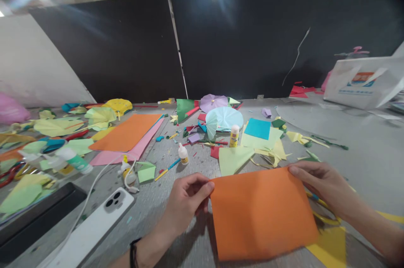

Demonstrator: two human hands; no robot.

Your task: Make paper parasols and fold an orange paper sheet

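Observation:
A sheet of orange paper lies flat on the grey table right in front of me. My left hand pinches its upper left corner between thumb and fingers. My right hand grips the upper right corner, fingers closed over the edge. Under the sheet's right side, yellow paper sticks out.
A white phone with a cable lies at the near left beside a black tray. Glue bottles, paper umbrellas, orange and pink sheets and many coloured scraps cover the middle and left. A white bag stands far right.

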